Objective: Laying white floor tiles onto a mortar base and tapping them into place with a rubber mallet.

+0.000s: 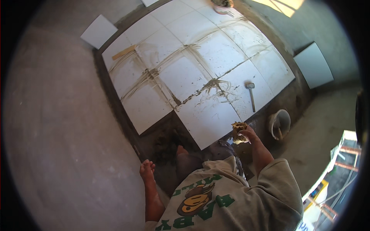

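My right hand grips a wet, mud-stained yellowish sponge just off the near edge of the tiled floor. Low at the left, beside the wall, my left hand has its fingers curled in, with nothing visible in them. White floor tiles spread out ahead, with brown grout smeared along many of their joints. A mallet lies on a tile at the right, handle toward me. Just right of the sponge, a tilted pale bucket has something stick-like inside.
Dark bare ground fills a gap in the near left tiling. A yellowish strip lies at far left, a basin at the far edge. Loose white tiles lean at the walls. A bright opening shows at lower right.
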